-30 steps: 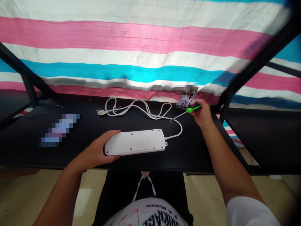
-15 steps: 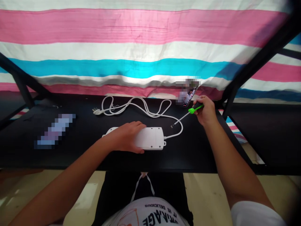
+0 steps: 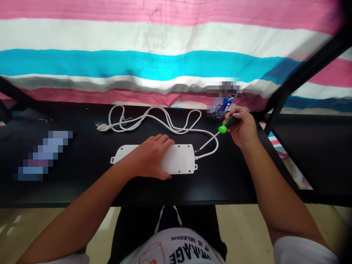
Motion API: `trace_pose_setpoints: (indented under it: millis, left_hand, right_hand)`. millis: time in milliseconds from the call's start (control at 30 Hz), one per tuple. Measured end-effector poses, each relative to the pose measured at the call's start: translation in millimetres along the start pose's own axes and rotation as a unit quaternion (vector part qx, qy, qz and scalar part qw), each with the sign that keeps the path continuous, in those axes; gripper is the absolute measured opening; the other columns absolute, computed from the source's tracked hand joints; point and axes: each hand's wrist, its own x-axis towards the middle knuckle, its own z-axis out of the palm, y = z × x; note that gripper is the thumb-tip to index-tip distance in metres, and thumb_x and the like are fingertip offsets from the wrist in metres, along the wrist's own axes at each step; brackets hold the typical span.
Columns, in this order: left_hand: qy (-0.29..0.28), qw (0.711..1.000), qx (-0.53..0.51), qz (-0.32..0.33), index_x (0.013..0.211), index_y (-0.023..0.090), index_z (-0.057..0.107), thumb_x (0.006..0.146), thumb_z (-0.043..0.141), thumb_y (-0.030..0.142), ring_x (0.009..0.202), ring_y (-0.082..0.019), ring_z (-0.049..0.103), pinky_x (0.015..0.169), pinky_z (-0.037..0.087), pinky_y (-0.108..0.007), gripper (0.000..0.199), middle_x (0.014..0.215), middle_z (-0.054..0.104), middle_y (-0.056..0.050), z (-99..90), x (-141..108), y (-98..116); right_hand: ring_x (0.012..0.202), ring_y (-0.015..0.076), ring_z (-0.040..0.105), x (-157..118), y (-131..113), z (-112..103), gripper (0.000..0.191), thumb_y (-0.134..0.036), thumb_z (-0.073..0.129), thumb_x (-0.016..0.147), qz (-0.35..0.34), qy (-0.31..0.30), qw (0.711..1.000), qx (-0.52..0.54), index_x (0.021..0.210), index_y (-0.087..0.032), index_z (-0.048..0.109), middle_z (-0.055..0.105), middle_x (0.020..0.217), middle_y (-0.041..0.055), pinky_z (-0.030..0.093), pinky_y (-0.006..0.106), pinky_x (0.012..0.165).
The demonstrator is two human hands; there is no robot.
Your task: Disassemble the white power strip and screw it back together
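Note:
A white power strip (image 3: 180, 158) lies on the black table, with screw heads showing near its corners. My left hand (image 3: 154, 157) is wrapped over its middle, thumb on the near edge and fingers on the far edge. In my right hand (image 3: 243, 126) is a screwdriver (image 3: 222, 129) with a green and black handle, its shaft slanting down to the left. The tip is just off the strip's right end, near the cord, with small screws beside it. From that end the white cord (image 3: 170, 128) loops back behind the strip to a plug (image 3: 103, 126).
A phone (image 3: 224, 108) with a lit screen leans at the back, just beyond my right hand. A blurred-out flat item (image 3: 45, 156) lies on the table's left. Striped cloth (image 3: 154, 66) hangs behind, and a black frame bar (image 3: 302, 66) slants up at right.
The screwdriver tip is now closer to the strip's right end. My left hand stays on the strip. The whole view has shifted slightly.

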Motion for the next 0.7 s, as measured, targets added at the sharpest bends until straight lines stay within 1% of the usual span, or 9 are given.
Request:
trace_pose_setpoints:
  millis: [67,167,300,500,700]
  left_hand:
    - [0.005,1.0,-0.014,-0.001,0.13,0.018,0.054,0.061,0.088,0.051,0.113,-0.036,0.057,0.1,0.043,-0.046,0.083,0.123,0.06,-0.012,0.7,-2,-4]
    - [0.0,0.999,-0.034,0.0,0.13,0.019,0.054,0.064,0.085,0.052,0.114,-0.036,0.057,0.101,0.042,-0.046,0.08,0.125,0.059,-0.012,2.4,-5,-10]
    - [0.001,0.999,-0.037,0.005,0.13,0.02,0.053,0.064,0.085,0.055,0.113,-0.034,0.057,0.102,0.042,-0.045,0.081,0.125,0.059,-0.011,4.5,-7,-16]
    - [-0.012,1.0,-0.017,0.001,0.129,0.018,0.053,0.063,0.086,0.056,0.111,-0.034,0.058,0.098,0.044,-0.043,0.083,0.123,0.06,-0.011,4.2,-8,-17]
    - [-0.008,1.0,-0.024,0.003,0.13,0.018,0.053,0.064,0.087,0.057,0.113,-0.034,0.058,0.1,0.045,-0.044,0.084,0.124,0.06,-0.011,4.3,-7,-16]
  right_hand:
    - [0.049,0.0141,0.057,-2,-1,3,0.013,-0.022,0.057,0.063,0.011,-0.022,1.0,-0.008,0.075,-0.021,0.056,0.062,0.065,0.0007,0.037,0.02,0.032]
    - [0.049,0.0153,0.057,-10,1,9,0.014,-0.021,0.059,0.063,0.026,-0.071,0.997,-0.023,0.077,-0.021,0.058,0.064,0.067,0.0013,0.037,0.022,0.032]
    - [0.051,0.015,0.059,-21,6,15,0.015,-0.02,0.062,0.067,0.03,-0.122,0.992,-0.034,0.082,-0.021,0.059,0.065,0.071,0.0012,0.039,0.022,0.036]
    - [0.05,0.014,0.058,-23,11,18,0.014,-0.018,0.061,0.068,0.026,-0.126,0.991,-0.043,0.082,-0.021,0.058,0.066,0.071,0.0012,0.042,0.022,0.037]
    - [0.051,0.0144,0.059,-24,15,20,0.015,-0.019,0.061,0.068,0.038,-0.135,0.989,-0.056,0.082,-0.022,0.057,0.066,0.07,-0.0002,0.042,0.022,0.036]
